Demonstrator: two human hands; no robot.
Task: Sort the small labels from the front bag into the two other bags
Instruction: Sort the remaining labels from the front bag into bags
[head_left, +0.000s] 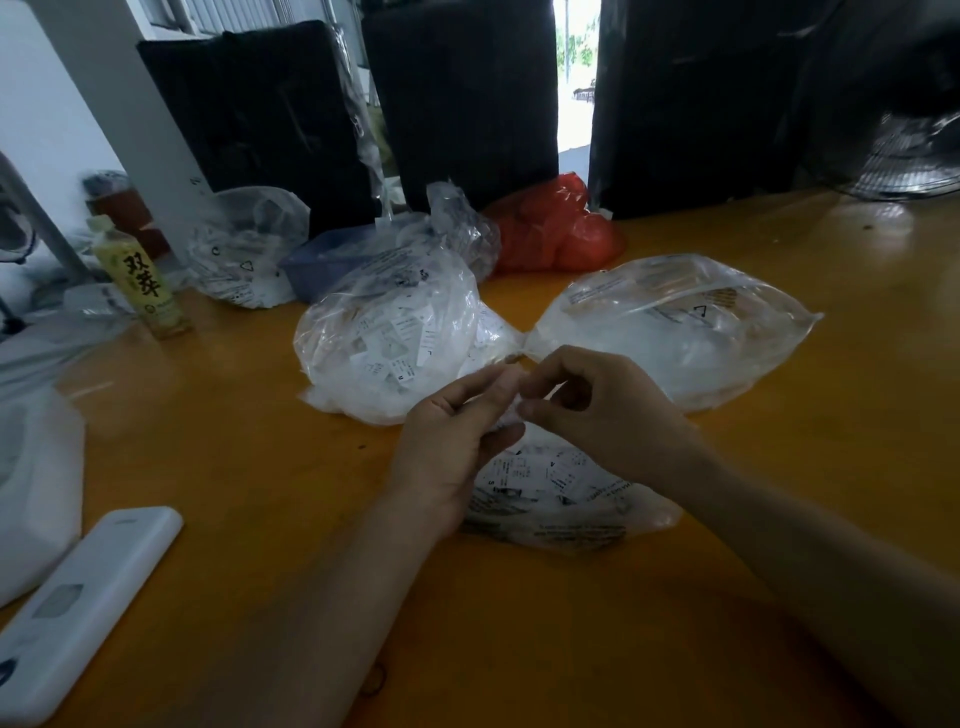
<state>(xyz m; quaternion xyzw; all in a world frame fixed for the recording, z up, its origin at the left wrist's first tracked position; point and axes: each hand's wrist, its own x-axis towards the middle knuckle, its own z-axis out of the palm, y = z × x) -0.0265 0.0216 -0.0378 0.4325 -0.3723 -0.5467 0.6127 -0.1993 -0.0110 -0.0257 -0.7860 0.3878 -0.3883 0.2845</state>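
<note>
Hands meet in the head view over the near middle of the yellow worktop (234, 467): the left hand (457, 431) lies palm-up with its fingers curled round a small white wad of labels (511, 413), and the right hand (597, 405) has its thumb and forefinger pinched on the same wad from the other side, seemingly peeling one piece off. Just beneath them lies the front bag (561, 499), a flat clear plastic bag with printed labels showing through its film. Farther in sit the two receiving bags, mouths drawn toward each other: the left bag (384, 338), plump with white labels, and the right bag (675, 327), fuller-looking but with contents too hazy to read. Toward the far edge stand a red bag (561, 228), another clear bag (244, 249) and a blue tub (317, 260); a green drink bottle (140, 280) stands near the left edge and a white remote (88, 608) lies at the near left corner. Judging by their look, the labels are feather-light, limp and inclined to cling together, so each wants a fingertip pinch at a free edge or corner, while the thin, slippery bags are best held open by the rim
</note>
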